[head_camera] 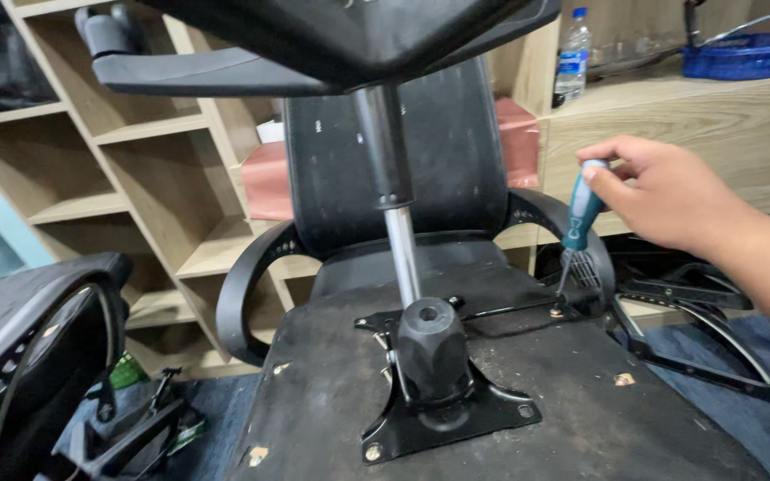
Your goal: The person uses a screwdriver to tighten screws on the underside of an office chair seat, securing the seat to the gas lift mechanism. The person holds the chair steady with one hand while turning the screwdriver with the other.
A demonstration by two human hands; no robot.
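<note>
Screwdriver (pixel 581 212) in your right hand (pixel 661 191): the teal and white handle is clamped between your thumb and curled fingers, the shaft pointing down and a little left so that its tip meets a screw (pixel 556 313) at the far right corner of the black metal mounting plate (pixel 456 419). Your forearm comes in from the right edge of the view. Your left hand does not show anywhere in the picture.

That plate sits on the underside of an upturned chair seat (pixel 581 419), a scuffed black board with dust and a few pale chips along its edges. From the middle of the plate rises a stubby black housing (pixel 431 352), and out of it a silver gas cylinder (pixel 401 254) slants up and to the left into a black sleeve under the chair base at the top of the frame. One curved black armrest (pixel 247 285) loops out on the left of the seat, another on the right just behind the screwdriver's tip.

Behind stand pale wooden shelves (pixel 109 134), with a plastic water bottle (pixel 572 58) and a blue basket (pixel 746 53) on the counter at the upper right
</note>
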